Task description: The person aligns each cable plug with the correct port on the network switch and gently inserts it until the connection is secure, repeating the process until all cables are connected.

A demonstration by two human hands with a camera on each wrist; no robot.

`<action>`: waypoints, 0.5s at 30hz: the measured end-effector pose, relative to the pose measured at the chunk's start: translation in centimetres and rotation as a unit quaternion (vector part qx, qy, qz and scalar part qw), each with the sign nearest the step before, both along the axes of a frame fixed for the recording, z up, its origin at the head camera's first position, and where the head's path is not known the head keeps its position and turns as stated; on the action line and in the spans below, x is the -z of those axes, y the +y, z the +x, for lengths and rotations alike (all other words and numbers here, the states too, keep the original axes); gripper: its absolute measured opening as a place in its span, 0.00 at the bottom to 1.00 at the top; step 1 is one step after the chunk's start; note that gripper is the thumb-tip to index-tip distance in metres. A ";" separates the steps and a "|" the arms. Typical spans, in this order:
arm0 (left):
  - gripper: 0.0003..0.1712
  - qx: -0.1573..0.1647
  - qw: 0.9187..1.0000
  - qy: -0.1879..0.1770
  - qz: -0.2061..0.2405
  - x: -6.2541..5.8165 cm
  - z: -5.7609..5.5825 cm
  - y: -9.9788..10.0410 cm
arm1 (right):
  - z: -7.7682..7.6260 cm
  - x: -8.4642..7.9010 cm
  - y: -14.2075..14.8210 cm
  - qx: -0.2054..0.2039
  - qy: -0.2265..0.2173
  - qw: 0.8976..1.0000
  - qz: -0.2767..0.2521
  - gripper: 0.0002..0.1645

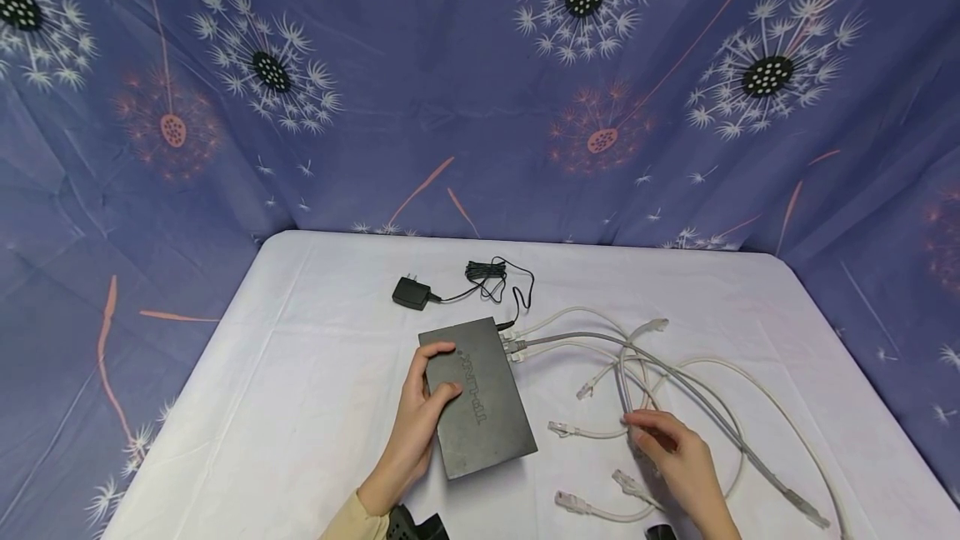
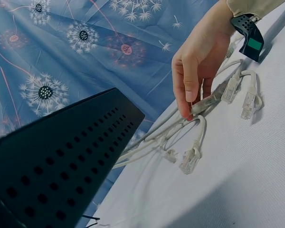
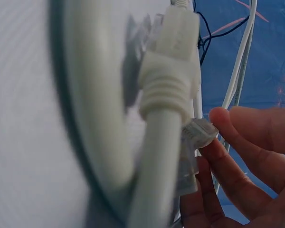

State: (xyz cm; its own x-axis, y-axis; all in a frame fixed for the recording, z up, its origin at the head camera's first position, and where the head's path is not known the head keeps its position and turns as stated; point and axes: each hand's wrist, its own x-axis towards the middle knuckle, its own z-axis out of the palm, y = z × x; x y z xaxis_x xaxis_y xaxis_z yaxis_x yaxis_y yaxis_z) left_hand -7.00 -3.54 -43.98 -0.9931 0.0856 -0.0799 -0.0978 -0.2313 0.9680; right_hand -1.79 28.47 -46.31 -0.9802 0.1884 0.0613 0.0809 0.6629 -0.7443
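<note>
A black TP-LINK network switch point(image 1: 491, 427) lies in my left hand point(image 1: 412, 411), the thumb and index finger over its top and the other fingers hidden. Network cables run from ports on its right side, among them a grey network cable point(image 1: 573, 335). My right hand point(image 1: 678, 461) pinches another grey network cable point(image 1: 622, 386) between thumb and fingertips, amid the loose cable ends. In the left wrist view, the fingertips of the right hand point(image 2: 199, 66) are at this cable near its plug. A clear plug point(image 3: 199, 134) touches the fingertips in the right wrist view.
Several white cable ends, including one plug point(image 1: 573, 502), lie between the switch and the right hand. A black power adapter point(image 1: 412, 293) with a bundled cord point(image 1: 486, 271) lies behind the switch on the white table point(image 1: 300, 407). A patterned blue cloth point(image 1: 450, 90) hangs behind.
</note>
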 end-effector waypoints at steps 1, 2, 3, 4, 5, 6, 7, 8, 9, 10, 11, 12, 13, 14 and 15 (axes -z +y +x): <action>0.29 0.000 1.000 0.000 0.001 0.0 0.0 0.0 | 0.0 0.0 0.0 0.002 0.001 1.000 -0.004 0.10; 0.29 0.000 1.000 0.000 0.001 0.0 0.0 0.0 | -0.1 0.0 0.0 0.003 0.001 1.000 -0.009 0.10; 0.29 -0.001 1.000 0.000 0.001 0.0 0.0 0.0 | -0.1 -0.1 0.0 0.004 0.002 1.000 -0.015 0.10; 0.29 -0.001 1.000 -0.001 0.002 0.1 0.0 0.0 | -0.1 -0.1 0.0 0.004 0.003 1.000 -0.020 0.10; 0.29 -0.001 1.000 -0.001 0.002 0.1 0.0 0.0 | -0.1 -0.2 -0.1 0.004 0.004 1.000 -0.023 0.10; 0.29 -0.001 1.000 -0.002 0.002 0.1 0.0 0.0 | -0.1 -0.3 -0.1 0.002 0.003 1.000 -0.028 0.10; 0.29 -0.001 1.000 -0.002 0.003 0.1 0.0 0.0 | -0.1 -0.4 -0.1 -0.001 0.003 0.999 -0.034 0.10; 0.29 -0.001 1.000 -0.003 0.003 0.1 0.0 0.0 | -0.1 -0.5 -0.2 -0.005 0.003 0.999 -0.042 0.11; 0.29 -0.002 1.000 -0.003 0.004 0.1 0.0 -0.1 | -0.1 -0.6 -0.2 -0.008 0.003 0.999 -0.049 0.11; 0.29 -0.002 1.000 -0.003 0.004 0.1 0.0 -0.1 | -0.2 -0.7 -0.3 -0.011 0.002 0.998 -0.055 0.11; 0.29 -0.002 1.000 -0.003 0.004 0.1 0.0 0.0 | -0.2 -0.8 -0.4 -0.014 0.000 0.998 -0.065 0.12; 0.29 -0.002 1.000 -0.003 0.005 0.1 0.0 0.0 | -0.2 -0.9 -0.5 -0.019 -0.003 0.997 -0.076 0.12; 0.29 -0.002 1.000 -0.003 0.005 0.1 0.0 0.0 | -0.3 -1.0 -0.6 -0.023 -0.006 0.996 -0.087 0.13; 0.29 -0.003 1.000 -0.004 0.005 0.1 0.0 0.0 | -0.4 -1.0 -0.7 -0.026 -0.010 0.995 -0.098 0.13; 0.29 -0.003 1.000 -0.004 0.005 0.1 0.0 0.0 | -0.5 -1.2 -0.8 -0.030 -0.013 0.994 -0.107 0.14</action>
